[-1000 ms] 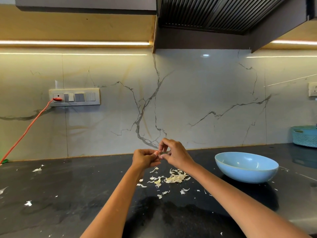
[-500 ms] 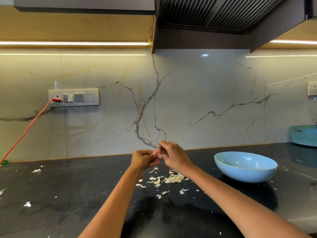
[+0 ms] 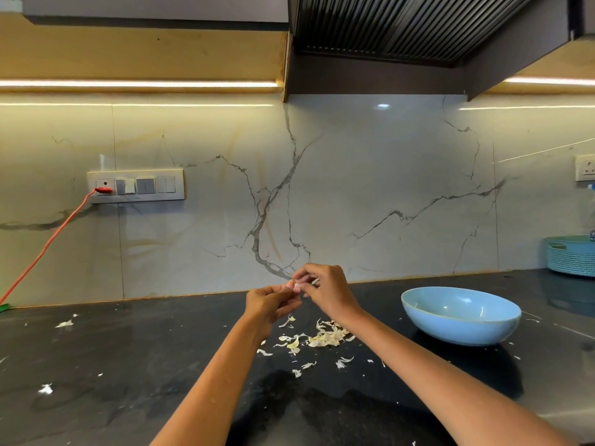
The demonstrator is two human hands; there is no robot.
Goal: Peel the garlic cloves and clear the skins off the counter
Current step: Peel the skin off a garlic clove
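Observation:
Both hands are raised above the black counter (image 3: 128, 365), meeting over a small pale garlic clove (image 3: 297, 284). My left hand (image 3: 269, 304) holds the clove in its curled fingers. My right hand (image 3: 325, 289) pinches at the clove's skin from the right; most of the clove is hidden by the fingers. Below the hands a pile of pale garlic skins (image 3: 325, 338) lies on the counter, with several loose flakes around it. A light blue bowl (image 3: 460, 313) stands to the right of the pile; what it holds is not visible.
Stray skins (image 3: 64, 324) lie at the counter's left side. An orange cable (image 3: 48, 243) runs from the wall socket panel (image 3: 135, 185) down to the left. A teal basket (image 3: 571, 254) stands at the far right against the marble wall. A dark hood hangs overhead.
Both hands stay together on the clove. The right hand's fingers shifted slightly while working at the skin.

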